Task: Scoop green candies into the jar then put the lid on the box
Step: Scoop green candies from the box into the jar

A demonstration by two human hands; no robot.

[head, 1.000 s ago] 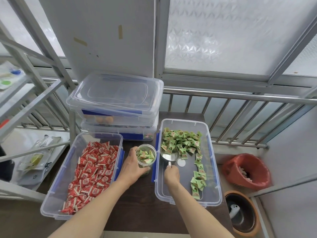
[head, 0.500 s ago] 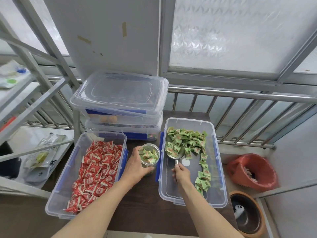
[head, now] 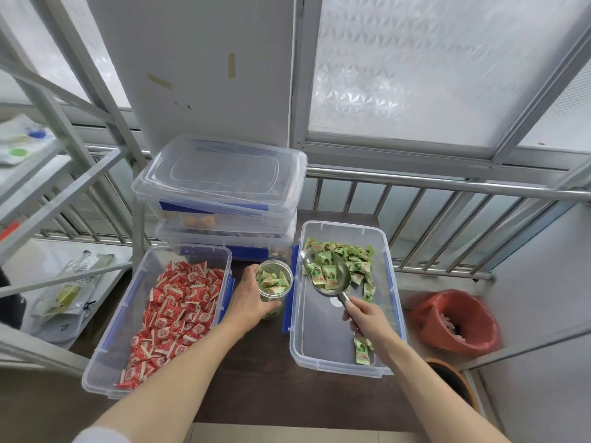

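Observation:
A clear open box [head: 396,314] on the right of the dark table holds green candies [head: 348,254] piled at its far end. My right hand [head: 367,318] grips the handle of a metal scoop [head: 326,274] that is lifted above the box with several green candies in its bowl. Between the two open boxes stands a small clear jar [head: 274,282], partly filled with green candies. My left hand [head: 252,298] is wrapped around the jar's left side. A clear lid [head: 224,174] lies on top of the stacked boxes at the back.
An open box of red candies [head: 179,308] sits at the left. Two stacked closed boxes [head: 224,231] stand behind the jar. A metal railing [head: 447,187] runs behind the table. A red bin [head: 457,321] and a brown pot [head: 454,382] stand on the floor at the right.
The scoop pushed into the candy pile and has come up loaded, now raised above the box. My left hand has stayed on the jar.

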